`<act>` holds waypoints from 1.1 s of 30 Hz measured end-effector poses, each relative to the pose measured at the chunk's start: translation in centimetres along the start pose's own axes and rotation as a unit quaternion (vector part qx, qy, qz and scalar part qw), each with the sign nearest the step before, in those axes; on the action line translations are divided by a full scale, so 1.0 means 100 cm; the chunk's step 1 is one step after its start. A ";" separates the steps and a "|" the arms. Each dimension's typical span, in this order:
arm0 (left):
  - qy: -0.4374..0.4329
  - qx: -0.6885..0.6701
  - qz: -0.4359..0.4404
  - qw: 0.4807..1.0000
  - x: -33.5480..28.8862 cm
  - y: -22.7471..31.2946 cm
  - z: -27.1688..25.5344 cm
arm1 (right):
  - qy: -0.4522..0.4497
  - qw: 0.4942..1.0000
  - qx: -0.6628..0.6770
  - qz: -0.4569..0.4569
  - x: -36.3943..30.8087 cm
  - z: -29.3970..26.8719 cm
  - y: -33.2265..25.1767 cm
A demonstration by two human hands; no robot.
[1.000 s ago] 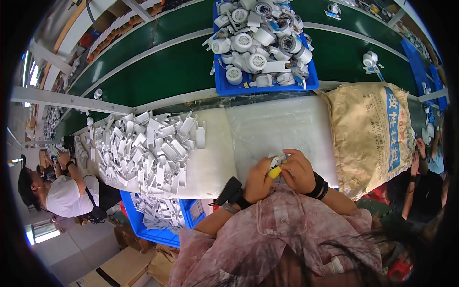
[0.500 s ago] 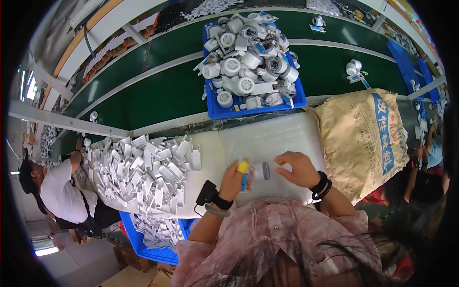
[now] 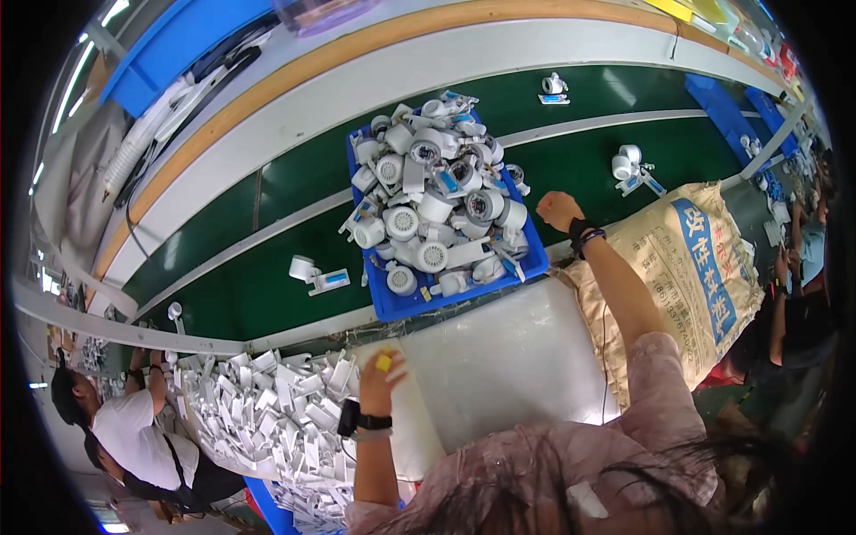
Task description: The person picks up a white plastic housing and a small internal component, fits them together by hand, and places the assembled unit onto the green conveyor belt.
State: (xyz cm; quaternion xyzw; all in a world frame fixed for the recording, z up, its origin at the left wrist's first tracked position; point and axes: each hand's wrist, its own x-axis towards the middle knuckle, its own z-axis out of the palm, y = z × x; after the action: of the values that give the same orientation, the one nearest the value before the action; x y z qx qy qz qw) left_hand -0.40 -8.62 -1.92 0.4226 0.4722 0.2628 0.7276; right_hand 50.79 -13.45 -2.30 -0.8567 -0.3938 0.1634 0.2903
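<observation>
A mottled pink short-sleeved shirt (image 3: 508,455) is worn with dark bands (image 3: 584,234) on the right wrist and a boxy black device (image 3: 349,417), black strap (image 3: 374,422) and grey band (image 3: 374,433) on the left.

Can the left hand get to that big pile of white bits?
Probably yes: the left hand is just right of the pile of white pieces, and nothing seems to stand between them. A small yellow thing is at the hand, but doesn't look in the way.
</observation>
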 end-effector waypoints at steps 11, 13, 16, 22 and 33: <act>-0.088 -0.013 -0.202 0.975 -0.049 -0.051 0.071 | -0.103 0.993 -0.033 0.041 0.059 0.069 0.035; -0.094 -0.004 -0.196 0.976 -0.047 -0.051 0.074 | -0.092 0.994 -0.051 0.020 0.054 0.066 0.028; -0.125 0.005 -0.186 0.975 -0.046 -0.055 0.083 | -0.070 0.988 -0.137 0.008 0.053 0.050 0.064; -0.140 0.010 -0.159 0.977 -0.052 -0.057 0.075 | -0.048 0.934 0.319 0.154 0.011 -0.017 0.028; -0.189 0.025 -0.103 0.976 -0.071 -0.038 0.096 | -0.034 0.823 0.556 0.111 -0.220 -0.018 -0.062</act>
State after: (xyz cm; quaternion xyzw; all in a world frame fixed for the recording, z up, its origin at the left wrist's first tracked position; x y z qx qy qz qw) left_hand 5.30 -19.57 -0.03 0.4318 0.3738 0.0902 0.8159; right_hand 34.08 -27.82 4.13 -0.5815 -0.1479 0.4144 0.6843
